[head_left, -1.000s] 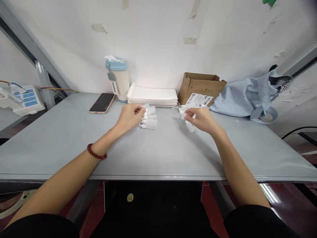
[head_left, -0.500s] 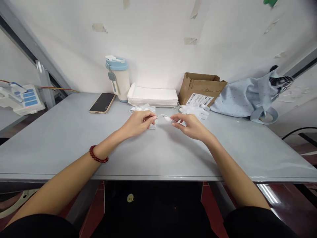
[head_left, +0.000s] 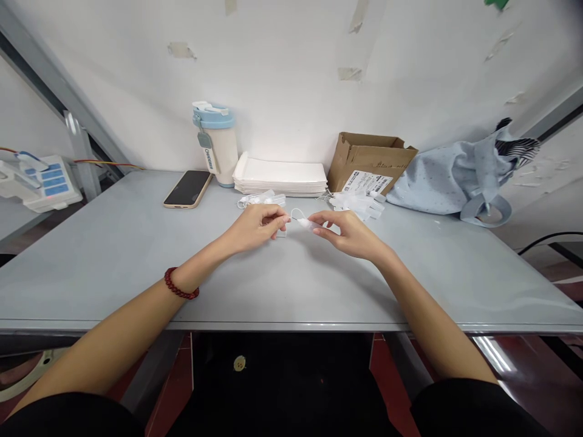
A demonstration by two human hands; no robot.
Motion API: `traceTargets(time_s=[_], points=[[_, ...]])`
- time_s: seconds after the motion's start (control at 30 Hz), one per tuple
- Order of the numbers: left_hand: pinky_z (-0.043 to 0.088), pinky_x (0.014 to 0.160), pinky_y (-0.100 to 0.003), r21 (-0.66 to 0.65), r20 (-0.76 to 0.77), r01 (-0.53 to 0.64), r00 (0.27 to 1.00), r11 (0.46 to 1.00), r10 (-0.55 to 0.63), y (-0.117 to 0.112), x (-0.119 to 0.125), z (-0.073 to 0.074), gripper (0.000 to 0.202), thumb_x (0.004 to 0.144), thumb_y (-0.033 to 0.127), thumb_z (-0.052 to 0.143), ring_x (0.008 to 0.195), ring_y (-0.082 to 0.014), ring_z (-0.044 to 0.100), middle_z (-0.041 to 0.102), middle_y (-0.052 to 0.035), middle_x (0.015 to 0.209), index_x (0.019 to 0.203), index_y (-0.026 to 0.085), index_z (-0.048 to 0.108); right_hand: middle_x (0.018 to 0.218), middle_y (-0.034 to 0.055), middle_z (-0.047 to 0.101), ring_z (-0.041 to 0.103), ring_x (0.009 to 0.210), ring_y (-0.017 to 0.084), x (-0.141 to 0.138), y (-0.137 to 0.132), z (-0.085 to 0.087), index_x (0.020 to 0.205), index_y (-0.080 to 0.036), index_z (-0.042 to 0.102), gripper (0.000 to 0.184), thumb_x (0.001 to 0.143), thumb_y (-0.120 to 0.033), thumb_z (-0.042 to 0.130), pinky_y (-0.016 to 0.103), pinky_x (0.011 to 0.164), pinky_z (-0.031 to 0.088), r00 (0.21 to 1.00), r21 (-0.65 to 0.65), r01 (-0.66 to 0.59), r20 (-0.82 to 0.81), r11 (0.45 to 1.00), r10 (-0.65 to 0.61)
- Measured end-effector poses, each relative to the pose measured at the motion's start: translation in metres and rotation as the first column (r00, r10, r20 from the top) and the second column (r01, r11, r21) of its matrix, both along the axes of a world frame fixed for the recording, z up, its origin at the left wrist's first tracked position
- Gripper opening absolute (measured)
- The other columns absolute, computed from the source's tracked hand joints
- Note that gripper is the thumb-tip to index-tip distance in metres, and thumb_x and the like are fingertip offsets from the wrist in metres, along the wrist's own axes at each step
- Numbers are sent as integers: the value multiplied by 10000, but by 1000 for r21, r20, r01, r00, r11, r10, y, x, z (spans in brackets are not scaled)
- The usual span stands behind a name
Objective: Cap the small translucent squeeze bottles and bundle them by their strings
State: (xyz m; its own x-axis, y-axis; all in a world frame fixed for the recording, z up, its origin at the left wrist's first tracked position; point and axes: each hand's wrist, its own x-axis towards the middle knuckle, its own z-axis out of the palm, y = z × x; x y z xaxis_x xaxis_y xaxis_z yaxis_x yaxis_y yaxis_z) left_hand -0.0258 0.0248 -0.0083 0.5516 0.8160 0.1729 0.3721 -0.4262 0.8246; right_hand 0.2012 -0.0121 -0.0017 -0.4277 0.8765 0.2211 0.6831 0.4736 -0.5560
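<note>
My left hand [head_left: 255,226] and my right hand [head_left: 347,231] meet over the middle of the grey table [head_left: 136,267]. Both pinch one small clear plastic bottle with a thin white loop [head_left: 304,221] between them, the left at its loop end, the right at its body. Behind the left hand lies a small group of similar bottles [head_left: 264,199]. A looser pile of the same bottles [head_left: 359,203] sits behind the right hand, in front of a cardboard box [head_left: 370,162]. A red bead bracelet [head_left: 180,285] is on my left wrist.
At the back stand a blue-lidded tumbler [head_left: 216,144], a black phone [head_left: 187,189] and a stack of white sheets [head_left: 280,176]. A light blue cloth bag [head_left: 460,176] lies at the right. A white and blue device [head_left: 39,182] sits far left.
My hands left the two bottle piles and came together at the table's middle. The right hand brought one bottle along, and now both hands pinch it, slightly closer than half a second ago.
</note>
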Motion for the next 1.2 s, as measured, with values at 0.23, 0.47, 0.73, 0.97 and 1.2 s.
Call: traceTargets(time_s=[0.23,0.47,0.73,0.97,1.2], points=[[433,564,-222,-2,-1,29,1000,1000,-29,1,-1,-2,247,874,351,522,583,-108,561,651,-24,740,777,157,641,1038,61,732,656,898,207,0,1,-2,1046,-190,693,241,877,-209,521,343,771,496,1000,13,-22,8,1000,22],[421,532,-203,8,-6,5,1000,1000,-5,0,0,1,230,872,317,524,548,-92,532,628,-9,679,771,148,641,1033,61,734,655,890,206,0,0,0,1049,-190,698,251,886,-219,510,333,738,494,1000,22,-19,-4,1000,19],[392,514,-193,1,-9,9,1000,1000,-9,0,-1,1,208,868,284,532,533,-80,514,598,11,636,768,141,645,1043,64,733,654,906,203,1,0,0,1040,-173,691,240,879,-193,514,330,756,488,1000,28,-15,-7,999,16],[396,522,-196,-2,-28,5,1000,1000,-5,-2,0,3,212,870,274,530,532,-80,513,599,9,640,756,136,644,1043,67,733,659,912,203,1,1,-1,1051,-160,687,245,879,-176,514,328,767,487,1000,40,-25,6,999,25],[410,544,-197,-16,-8,28,1000,999,-28,1,-1,-1,208,877,275,539,563,-79,537,612,4,681,762,136,644,1051,63,734,660,917,210,2,1,-2,1050,-171,690,242,880,-178,517,343,786,490,999,63,-34,8,997,33]])
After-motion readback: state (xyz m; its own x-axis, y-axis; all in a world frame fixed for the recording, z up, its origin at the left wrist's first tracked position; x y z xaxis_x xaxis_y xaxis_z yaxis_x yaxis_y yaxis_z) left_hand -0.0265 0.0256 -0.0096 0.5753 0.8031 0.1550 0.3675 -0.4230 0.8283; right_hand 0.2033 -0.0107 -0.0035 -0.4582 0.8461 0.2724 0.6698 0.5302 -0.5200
